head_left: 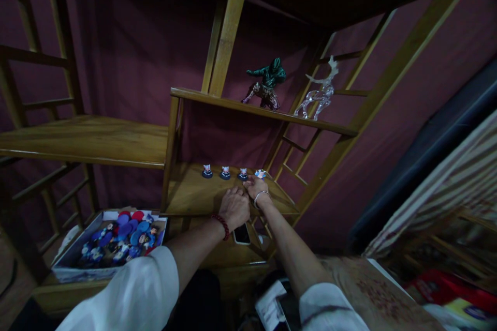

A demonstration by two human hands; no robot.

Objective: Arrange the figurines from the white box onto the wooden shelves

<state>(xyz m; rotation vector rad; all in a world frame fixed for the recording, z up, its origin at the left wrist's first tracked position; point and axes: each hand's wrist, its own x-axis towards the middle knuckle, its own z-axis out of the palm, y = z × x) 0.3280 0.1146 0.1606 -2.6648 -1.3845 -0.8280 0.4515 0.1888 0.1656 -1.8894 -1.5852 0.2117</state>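
Several small figurines with white-and-dark heads on round dark bases stand in a row on the middle shelf: a left figurine [207, 170], a second figurine [224, 172] and a third figurine [243, 174]. At the row's right end, a tilted white-and-blue figurine [260, 173] is at the fingers of my right hand [256, 186], which looks closed on it. My left hand [235, 208], wearing a red bead bracelet, is beside it at the shelf's front edge. Its fingers are curled in, and whatever they may hold is hidden.
At lower left, a white box [112, 273] holds many figurines and round blue and red bases. A phone [242, 235] lies below my hands. On the upper shelf [217, 99] stand a green hooded figure [268, 83] and a clear deer ornament [320, 94]. Wooden posts frame the shelves.
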